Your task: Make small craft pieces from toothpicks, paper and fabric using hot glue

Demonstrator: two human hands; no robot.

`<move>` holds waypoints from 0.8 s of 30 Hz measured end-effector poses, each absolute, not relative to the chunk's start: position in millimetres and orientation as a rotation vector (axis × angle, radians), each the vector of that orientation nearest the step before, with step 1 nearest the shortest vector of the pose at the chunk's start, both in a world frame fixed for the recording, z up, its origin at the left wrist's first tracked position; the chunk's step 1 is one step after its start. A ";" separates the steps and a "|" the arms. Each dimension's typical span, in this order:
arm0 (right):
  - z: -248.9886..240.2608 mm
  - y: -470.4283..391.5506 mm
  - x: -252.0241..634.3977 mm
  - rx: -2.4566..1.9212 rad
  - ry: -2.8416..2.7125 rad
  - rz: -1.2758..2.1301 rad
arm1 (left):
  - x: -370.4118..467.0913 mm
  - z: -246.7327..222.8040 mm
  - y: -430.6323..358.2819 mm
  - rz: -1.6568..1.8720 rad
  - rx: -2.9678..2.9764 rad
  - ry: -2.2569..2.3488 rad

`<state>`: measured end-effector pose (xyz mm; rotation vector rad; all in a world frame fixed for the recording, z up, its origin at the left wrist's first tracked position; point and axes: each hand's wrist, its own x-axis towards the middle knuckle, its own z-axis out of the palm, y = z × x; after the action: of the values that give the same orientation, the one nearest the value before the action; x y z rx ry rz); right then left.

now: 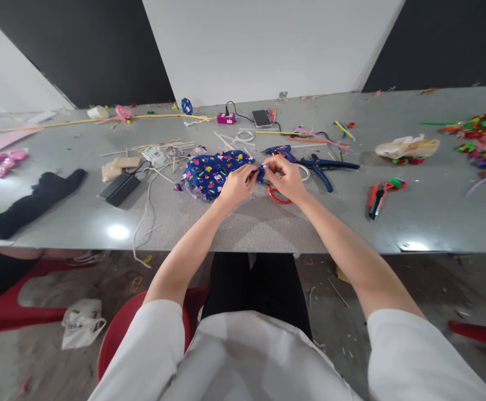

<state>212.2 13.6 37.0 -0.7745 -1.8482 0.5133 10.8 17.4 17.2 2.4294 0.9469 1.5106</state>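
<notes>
My left hand (237, 185) and my right hand (285, 177) meet over the middle of the grey table (247, 223). Both pinch one corner of a blue patterned fabric piece (212, 172), which lies bunched to the left of my hands. A thin white stick or wire end shows between my fingertips. Red-handled scissors (277, 195) lie under my right hand, partly hidden. A blue glue gun (279, 151) and blue pliers (324, 167) rest just beyond my right hand.
Wooden sticks (159, 147), a black box (120, 188) with a white cord, and a black cloth (29, 203) lie at left. A phone (261, 118), a red cutter (379, 196) and colourful pieces (485, 142) sit at back and right. Red stools stand below.
</notes>
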 end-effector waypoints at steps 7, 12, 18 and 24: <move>40.7 12.8 220.0 -0.794 -1.987 0.322 | 13.8 17.8 16.1 1.558 2.355 0.922; 38.5 13.4 216.7 -0.783 -1.929 0.393 | 17.3 24.8 13.3 1.551 2.180 0.901; 39.6 12.5 214.5 -0.780 -1.904 0.451 | 20.8 18.1 21.9 1.361 1.748 0.776; 36.8 13.5 214.4 -0.796 -1.860 0.553 | 21.2 10.9 28.1 1.384 1.708 0.778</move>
<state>214.4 13.5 36.8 -0.7960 -1.8598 0.5534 21.2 28.1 10.9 1.7082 0.7778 1.3839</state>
